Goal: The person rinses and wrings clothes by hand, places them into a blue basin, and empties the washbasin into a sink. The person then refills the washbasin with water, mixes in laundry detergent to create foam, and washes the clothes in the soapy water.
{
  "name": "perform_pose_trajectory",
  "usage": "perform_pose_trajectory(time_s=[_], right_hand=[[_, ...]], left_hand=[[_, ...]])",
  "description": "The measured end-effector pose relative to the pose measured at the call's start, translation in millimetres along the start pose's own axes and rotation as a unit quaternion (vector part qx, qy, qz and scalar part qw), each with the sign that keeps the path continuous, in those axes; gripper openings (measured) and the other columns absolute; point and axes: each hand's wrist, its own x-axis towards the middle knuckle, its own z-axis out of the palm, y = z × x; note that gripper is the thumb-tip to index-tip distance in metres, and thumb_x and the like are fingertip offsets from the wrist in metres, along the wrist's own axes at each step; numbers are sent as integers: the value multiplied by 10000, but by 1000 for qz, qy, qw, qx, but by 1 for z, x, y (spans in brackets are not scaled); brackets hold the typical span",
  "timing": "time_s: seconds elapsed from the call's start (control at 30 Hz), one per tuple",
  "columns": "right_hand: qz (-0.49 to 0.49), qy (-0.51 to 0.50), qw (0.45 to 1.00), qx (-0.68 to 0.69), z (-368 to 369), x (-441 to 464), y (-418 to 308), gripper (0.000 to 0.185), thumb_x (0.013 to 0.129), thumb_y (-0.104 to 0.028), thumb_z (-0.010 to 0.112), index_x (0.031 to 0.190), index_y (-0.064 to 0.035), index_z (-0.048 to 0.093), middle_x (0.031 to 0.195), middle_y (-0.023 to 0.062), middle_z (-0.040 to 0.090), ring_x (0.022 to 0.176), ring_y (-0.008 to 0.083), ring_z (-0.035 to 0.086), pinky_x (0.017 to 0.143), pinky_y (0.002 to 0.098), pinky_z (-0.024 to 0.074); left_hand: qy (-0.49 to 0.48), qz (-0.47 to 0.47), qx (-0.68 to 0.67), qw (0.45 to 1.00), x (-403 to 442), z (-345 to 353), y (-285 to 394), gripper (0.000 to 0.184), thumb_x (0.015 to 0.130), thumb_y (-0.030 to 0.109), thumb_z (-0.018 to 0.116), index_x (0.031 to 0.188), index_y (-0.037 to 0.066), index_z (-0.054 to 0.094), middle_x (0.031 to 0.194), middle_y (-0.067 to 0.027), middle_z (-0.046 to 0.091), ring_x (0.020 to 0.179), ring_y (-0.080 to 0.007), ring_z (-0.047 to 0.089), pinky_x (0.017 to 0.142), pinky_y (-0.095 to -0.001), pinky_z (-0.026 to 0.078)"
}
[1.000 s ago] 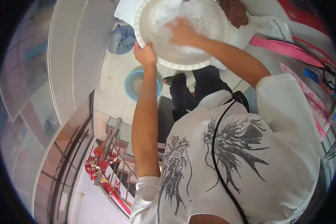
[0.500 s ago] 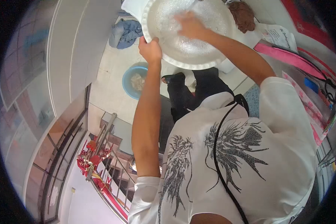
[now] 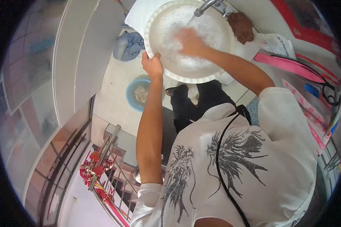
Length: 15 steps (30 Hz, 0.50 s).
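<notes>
A wide white basin (image 3: 193, 78) with a scalloped rim is filled with foamy, soapy water (image 3: 166, 34). My left hand (image 3: 153, 66) is closed on the near left part of its rim, thumb on top. Over the basin's middle, at the suds, my right hand (image 3: 192, 42) is smeared by motion, so its fingers do not show clearly. A metal faucet (image 3: 207, 6) reaches over the far side, with a stream of water (image 3: 191, 22) running into the basin just beyond my right hand. Anything under the foam is hidden.
A brown cloth (image 3: 241, 27) lies right of the basin, near a white printed packet (image 3: 277, 45) and a pink strip (image 3: 288, 67). On the floor are a blue tub (image 3: 129, 99) holding pale cloth and a bundle of blue fabric (image 3: 129, 46). A stair railing (image 3: 106, 147) stands at lower left.
The view has shifted so the basin sits lower and more of the faucet shows. My right hand still moves in the suds; my left hand keeps its hold on the rim.
</notes>
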Motion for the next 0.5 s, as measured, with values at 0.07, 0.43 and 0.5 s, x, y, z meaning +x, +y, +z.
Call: perform_pose_trajectory(time_s=[0.07, 0.43, 0.5], right_hand=[[180, -34, 980, 81, -14, 6, -4, 857, 767, -454, 811, 1518, -203, 485, 1555, 230, 392, 1400, 529, 361, 1052, 745, 371], [91, -120, 986, -64, -46, -24, -37, 798, 797, -515, 729, 1490, -182, 511, 1559, 224, 415, 1458, 498, 338, 1135, 668, 353], [193, -95, 977, 13, -43, -12, -12, 797, 789, -513, 735, 1481, -180, 521, 1545, 221, 428, 1436, 489, 378, 1122, 648, 380]], left_hand=[[-14, 10, -6, 1000, 1, -2, -5, 368, 728, 88, 671, 1081, -11, 700, 1004, -163, 753, 931, -298, 715, 893, -390, 518], [16, 13, 20, 1000, -2, 3, -1, 349, 737, 98, 678, 1069, -4, 705, 988, -155, 755, 893, -277, 711, 863, -378, 524], [15, 5, 3, 1000, -2, 1, -2, 359, 737, 106, 681, 1077, -6, 705, 1001, -146, 752, 900, -256, 700, 861, -362, 520]])
